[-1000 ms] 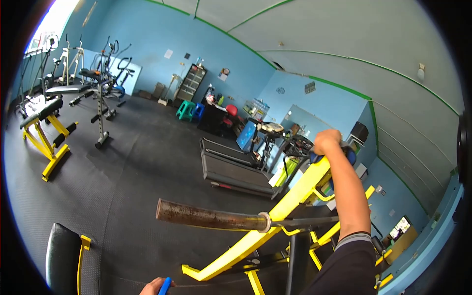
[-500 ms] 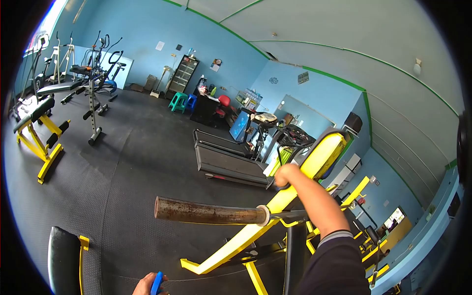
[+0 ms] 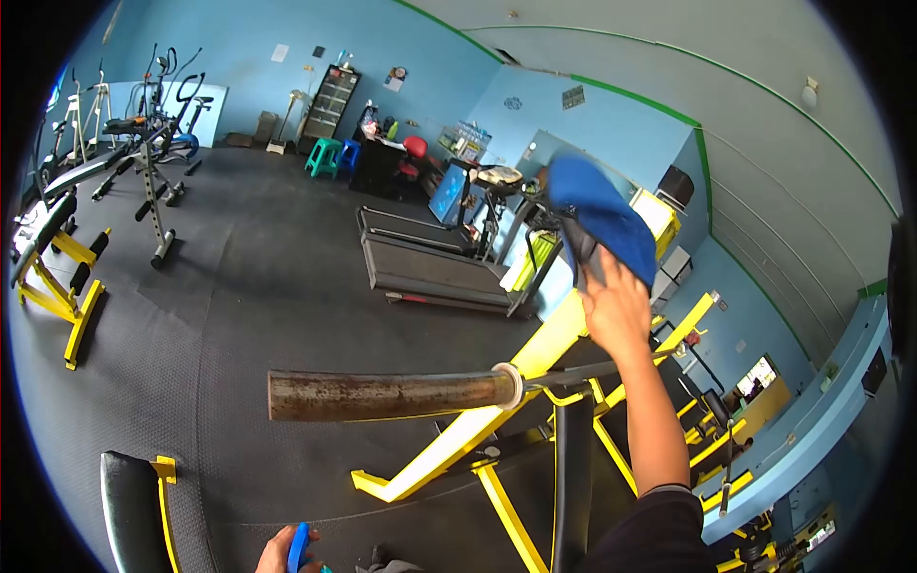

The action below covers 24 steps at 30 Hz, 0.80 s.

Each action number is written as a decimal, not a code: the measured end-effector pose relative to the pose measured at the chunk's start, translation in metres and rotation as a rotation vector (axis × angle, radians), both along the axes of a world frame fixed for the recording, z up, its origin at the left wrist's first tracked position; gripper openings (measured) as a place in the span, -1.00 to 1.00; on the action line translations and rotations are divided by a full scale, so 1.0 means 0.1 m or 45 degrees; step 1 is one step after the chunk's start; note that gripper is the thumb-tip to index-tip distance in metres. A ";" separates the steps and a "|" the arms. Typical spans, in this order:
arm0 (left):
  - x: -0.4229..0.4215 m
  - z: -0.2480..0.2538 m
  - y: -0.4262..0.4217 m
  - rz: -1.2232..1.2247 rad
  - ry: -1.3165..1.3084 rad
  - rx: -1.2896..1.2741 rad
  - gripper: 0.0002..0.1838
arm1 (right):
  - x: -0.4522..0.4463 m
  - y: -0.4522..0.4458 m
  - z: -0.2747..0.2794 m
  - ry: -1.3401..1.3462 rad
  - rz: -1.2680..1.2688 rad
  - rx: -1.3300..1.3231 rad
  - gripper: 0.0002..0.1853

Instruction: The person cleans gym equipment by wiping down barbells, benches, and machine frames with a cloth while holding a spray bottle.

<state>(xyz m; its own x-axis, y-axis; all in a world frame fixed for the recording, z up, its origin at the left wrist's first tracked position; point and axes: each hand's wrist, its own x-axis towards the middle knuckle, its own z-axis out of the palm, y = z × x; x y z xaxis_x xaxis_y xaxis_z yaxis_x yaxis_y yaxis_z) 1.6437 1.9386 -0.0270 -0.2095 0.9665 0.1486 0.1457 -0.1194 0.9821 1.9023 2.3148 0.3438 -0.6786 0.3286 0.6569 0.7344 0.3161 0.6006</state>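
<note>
In the head view, my right hand (image 3: 616, 306) is raised in front of the yellow frame (image 3: 546, 349). Its fingers press into a soft blue cloth (image 3: 611, 215) with a grey underside, blurred by motion. Behind the cloth, part of the frame's yellow upper end (image 3: 659, 218) shows. At the bottom edge, my left hand (image 3: 275, 554) closes around a bright blue piece (image 3: 299, 549) resembling a spray bottle's trigger head; the rest is cut off by the picture. Between the hands, a rusty bar end (image 3: 392, 395) with a pale collar sticks out to the left.
A padded bench (image 3: 134, 511) stands at lower left. Behind the frame are a treadmill (image 3: 435, 272) and a desk (image 3: 374, 172) with stools. More exercise machines (image 3: 153, 124) line the far left. Black matting (image 3: 258, 286) covers the floor.
My right hand has come up from beside the yellow frame, and the blue cloth now shows spread over its fingers. My left hand stays low with the blue piece. The view has shifted slightly.
</note>
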 end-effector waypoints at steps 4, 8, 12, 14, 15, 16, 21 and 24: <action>-0.02 0.18 0.10 -0.060 0.027 -0.158 -0.30 | 0.22 -0.21 -0.37 -0.472 -0.122 -0.763 -0.76; 0.05 0.18 0.17 -0.061 0.019 -0.127 -0.28 | 0.09 -0.24 -0.20 -0.415 -0.393 -0.673 -0.83; 0.15 0.19 0.18 -0.137 -0.035 -0.089 -0.28 | -0.08 -0.11 0.59 0.372 -0.451 -0.115 -0.75; 0.20 0.09 0.19 -0.205 0.018 0.001 -0.29 | 0.01 0.05 0.63 0.162 -0.135 0.432 -0.62; 0.21 0.11 0.22 -0.220 0.061 -0.022 -0.38 | 0.05 0.11 0.53 0.114 -0.104 0.481 -0.63; 0.22 0.14 0.29 -0.224 0.108 -0.050 -0.47 | 0.05 0.14 0.42 0.073 -0.061 0.524 -0.64; 0.45 0.40 0.73 -0.251 0.118 0.175 -0.52 | 0.50 -0.05 -0.02 0.252 0.115 0.499 -0.77; 0.59 0.44 0.96 -0.320 0.122 0.181 -0.51 | 0.57 -0.65 -0.28 0.200 0.455 0.411 -0.75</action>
<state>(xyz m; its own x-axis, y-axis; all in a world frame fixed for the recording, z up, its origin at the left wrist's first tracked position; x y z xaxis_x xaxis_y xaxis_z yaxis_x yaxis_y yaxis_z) 1.7029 2.0346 0.0167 0.0549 0.9543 0.2938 0.1856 -0.2988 0.9361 1.9591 2.2500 0.3162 -0.5963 -0.1430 0.7899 0.7037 0.3804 0.6001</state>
